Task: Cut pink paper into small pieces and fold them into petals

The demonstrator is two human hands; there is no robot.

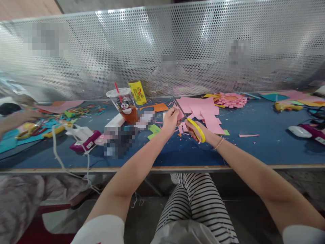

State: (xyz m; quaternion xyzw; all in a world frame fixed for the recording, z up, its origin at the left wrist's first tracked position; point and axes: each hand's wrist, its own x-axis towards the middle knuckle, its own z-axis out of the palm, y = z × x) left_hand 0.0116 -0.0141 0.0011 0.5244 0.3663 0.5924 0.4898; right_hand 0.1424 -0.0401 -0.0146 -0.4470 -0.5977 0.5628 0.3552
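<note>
My right hand (193, 130) grips yellow-handled scissors (196, 129), its fingers in the loops. The dark blades point up and left, slightly apart, beside a small piece of pink paper (180, 113). That piece is pinched in my left hand (172, 118), whose fingers are closed at its edge. Just beyond both hands lie larger pink paper sheets (200, 108), overlapping on the blue table. Small pink snips and several green paper scraps (154, 130) lie around and under my hands. Behind the sheets sits a round pink fringed paper piece (231, 100).
A plastic cup (125, 106) with a brown drink and red straw stands left of my hands, near a yellow can (137, 92). A purple power strip (86, 141) trails white cables. Perforated metal panel (157, 40) closes the back. At far left reaches another person's arm (17, 121).
</note>
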